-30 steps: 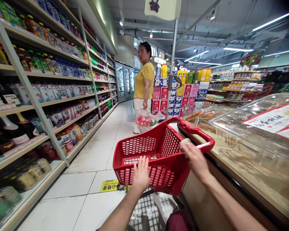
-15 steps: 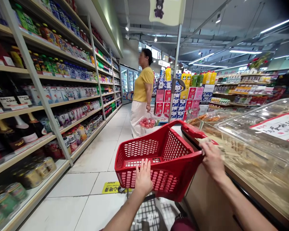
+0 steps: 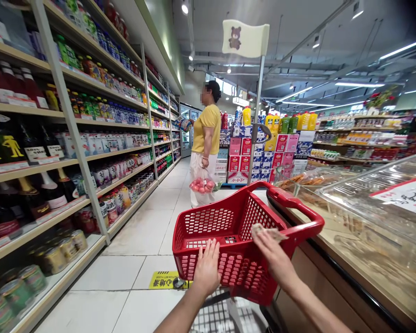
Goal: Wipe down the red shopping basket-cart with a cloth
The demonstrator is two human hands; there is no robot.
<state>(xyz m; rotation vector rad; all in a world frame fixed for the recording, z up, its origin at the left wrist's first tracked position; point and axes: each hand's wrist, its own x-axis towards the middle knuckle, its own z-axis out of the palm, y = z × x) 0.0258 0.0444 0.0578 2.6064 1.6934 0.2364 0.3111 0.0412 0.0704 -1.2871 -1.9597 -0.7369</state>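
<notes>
A red plastic shopping basket (image 3: 249, 277) with perforated walls sits on a wheeled metal cart frame (image 3: 225, 314). My left hand (image 3: 209, 268) lies on its near side, fingers stretched out up to the rim. On the same rim, further right, my right hand (image 3: 273, 253) presses a crumpled pale cloth (image 3: 279, 234) against the edge, the cloth showing beyond the fingers. The basket's red handle (image 3: 305, 217) is to the right of that hand. A metal pole (image 3: 257, 152) rises behind the basket, topped by a cream flag (image 3: 244, 39) with a bear on it.
Drink shelves (image 3: 114, 148) line the left. A person in a yellow top (image 3: 210, 129) stands ahead with a bag of red fruit (image 3: 203, 186). Stacked boxes (image 3: 241, 162) are behind. A food counter with transparent lids (image 3: 360, 212) runs along the right. A yellow floor sign (image 3: 162, 280) marks the tiles.
My right hand has moved with the cloth from the handle leftward onto the basket's near rim. The left hand stays on the basket side. The view has shifted slightly.
</notes>
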